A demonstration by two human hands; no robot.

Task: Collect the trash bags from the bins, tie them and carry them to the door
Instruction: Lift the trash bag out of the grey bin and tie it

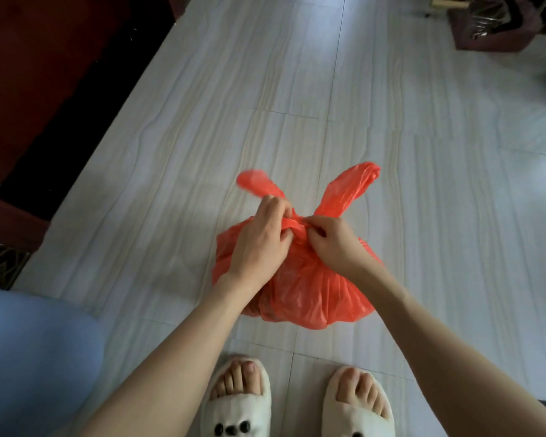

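With both hands, the left hand (259,238) and right hand (331,244), pinching the knot atop the red trash bag (303,291), draw the two handle loops (347,190) beyond them evenly outward to cinch it.

Red trash bag (300,288) sitting full on pale tiled floor (297,89), its two handle loops sticking up and outward. Left hand (259,238) and right hand (331,244) both pinching the twisted plastic at the knot, fingers curled around it. White slippers (238,408) at the bottom edge, dark red furniture (38,74) along the left.
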